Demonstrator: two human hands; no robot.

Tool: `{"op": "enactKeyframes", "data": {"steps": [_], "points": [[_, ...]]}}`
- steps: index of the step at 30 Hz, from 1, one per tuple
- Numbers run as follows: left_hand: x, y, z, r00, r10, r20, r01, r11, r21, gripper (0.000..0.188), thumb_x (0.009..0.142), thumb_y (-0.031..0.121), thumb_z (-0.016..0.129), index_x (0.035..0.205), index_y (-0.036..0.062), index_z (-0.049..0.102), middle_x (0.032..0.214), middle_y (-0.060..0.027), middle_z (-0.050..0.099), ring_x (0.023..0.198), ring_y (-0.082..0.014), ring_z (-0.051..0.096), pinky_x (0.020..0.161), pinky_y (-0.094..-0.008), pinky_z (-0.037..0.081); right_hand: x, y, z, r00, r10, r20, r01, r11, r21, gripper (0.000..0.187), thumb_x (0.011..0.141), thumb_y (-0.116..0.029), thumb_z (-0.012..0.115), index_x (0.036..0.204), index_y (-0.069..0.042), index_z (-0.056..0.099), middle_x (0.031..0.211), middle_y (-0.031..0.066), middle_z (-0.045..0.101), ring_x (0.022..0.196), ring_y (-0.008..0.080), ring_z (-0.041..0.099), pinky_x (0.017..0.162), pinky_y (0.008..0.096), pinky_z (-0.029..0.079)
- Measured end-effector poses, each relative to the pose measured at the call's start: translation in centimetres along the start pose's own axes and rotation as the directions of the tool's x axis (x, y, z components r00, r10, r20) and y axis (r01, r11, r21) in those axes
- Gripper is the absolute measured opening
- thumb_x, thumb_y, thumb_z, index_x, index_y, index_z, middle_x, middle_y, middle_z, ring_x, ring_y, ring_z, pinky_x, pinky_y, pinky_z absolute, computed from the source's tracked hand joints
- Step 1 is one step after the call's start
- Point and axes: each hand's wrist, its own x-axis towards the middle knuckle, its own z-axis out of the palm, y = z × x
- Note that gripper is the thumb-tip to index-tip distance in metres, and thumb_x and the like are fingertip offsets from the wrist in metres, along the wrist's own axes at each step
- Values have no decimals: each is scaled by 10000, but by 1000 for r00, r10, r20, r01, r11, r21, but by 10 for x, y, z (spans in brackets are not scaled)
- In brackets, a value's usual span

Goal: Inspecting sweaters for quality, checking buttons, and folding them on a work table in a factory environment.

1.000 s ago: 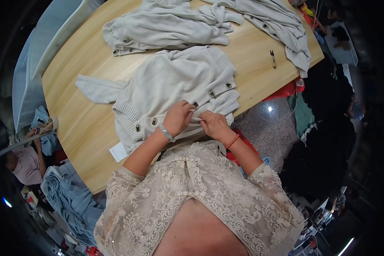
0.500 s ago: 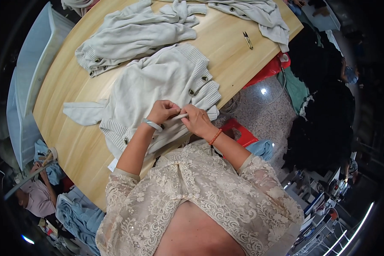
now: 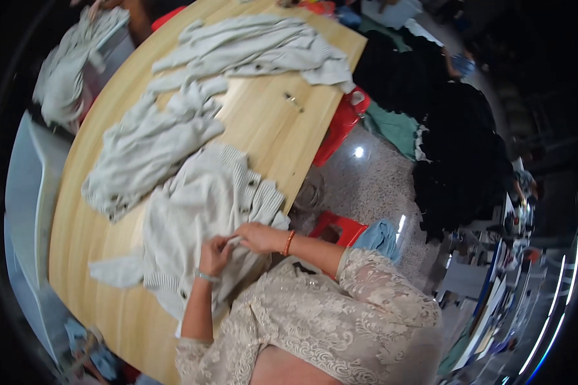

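A pale grey knit cardigan (image 3: 192, 189) with ribbed edges and dark buttons lies bunched at the near edge of the table. My left hand (image 3: 215, 255) is closed in a pinch on a narrow edge of this cardigan. Close beside it, my right hand (image 3: 257, 237) grips the same edge, fingers pressed together. The exact part between the fingertips is small and slightly blurred. One sleeve (image 3: 117, 272) sticks out to the left on the wood.
Two more pale cardigans (image 3: 151, 141) (image 3: 257, 42) lie farther back on the wooden table (image 3: 263, 128), with thread snips (image 3: 293, 101) nearby. A red stool (image 3: 340, 228) and a black fabric pile (image 3: 456, 154) are to the right. Another person's hand (image 3: 95, 9) touches garments (image 3: 67, 70) at far left.
The whole view has swung, so table and garments appear turned and shifted left. Both hands still pinch the cardigan's edge. More of the far-left garment heap has come into sight.
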Motion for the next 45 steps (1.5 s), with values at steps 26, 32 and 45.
{"op": "enactKeyframes", "data": {"steps": [26, 32, 45], "points": [[15, 34, -11, 907, 310, -286, -72, 782, 619, 179, 684, 136, 712, 792, 52, 597, 837, -145, 585, 821, -343, 542, 707, -416, 440, -28, 39, -30, 991, -84, -102, 33, 904, -426, 91, 779, -153, 539, 807, -70, 563, 837, 141, 585, 747, 331, 614, 599, 438, 492], [67, 60, 27, 946, 279, -167, -216, 922, 321, 218, 754, 46, 609, 972, 37, 607, 946, -153, 589, 880, -346, 575, 764, -406, 471, -22, 20, -43, 982, -11, -189, -46, 954, -295, 118, 813, -171, 554, 815, -55, 575, 830, 122, 595, 757, 350, 611, 669, 451, 491], [103, 38, 22, 945, -274, 177, 281, 960, -16, 232, 690, 84, 670, 902, 12, 613, 815, -173, 596, 791, -334, 588, 707, -402, 474, -23, 23, -37, 963, 82, -258, -118, 985, -125, 117, 802, -123, 567, 877, -35, 547, 881, 167, 565, 766, 393, 590, 699, 474, 476]]}}
